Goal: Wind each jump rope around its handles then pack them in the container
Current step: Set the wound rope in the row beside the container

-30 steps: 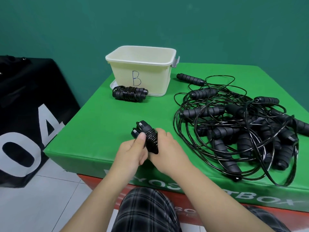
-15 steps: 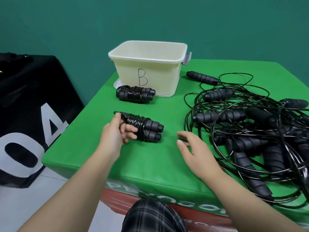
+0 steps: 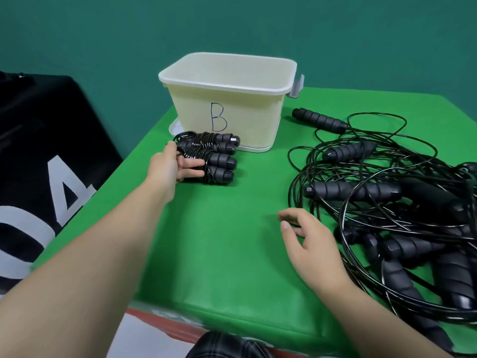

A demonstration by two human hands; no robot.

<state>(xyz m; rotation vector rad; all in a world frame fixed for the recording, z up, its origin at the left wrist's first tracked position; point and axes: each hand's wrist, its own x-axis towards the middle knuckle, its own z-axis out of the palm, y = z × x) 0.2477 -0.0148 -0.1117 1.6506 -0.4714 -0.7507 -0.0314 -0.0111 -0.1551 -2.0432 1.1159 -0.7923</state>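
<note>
My left hand grips a wound jump rope bundle lying on the green table, right beside another wound bundle in front of the cream container marked B. The container looks empty from here. My right hand hovers open over the table, fingers relaxed, next to the tangled pile of black jump ropes with foam handles on the right.
One loose handle lies right of the container. A flat lid sits under the container. The green table ends close to my body and at the left edge. A black banner stands to the left.
My left hand has carried the wound bundle away from me and set it beside the first bundle near the container. My right hand let go earlier and stays near the tangled pile.
</note>
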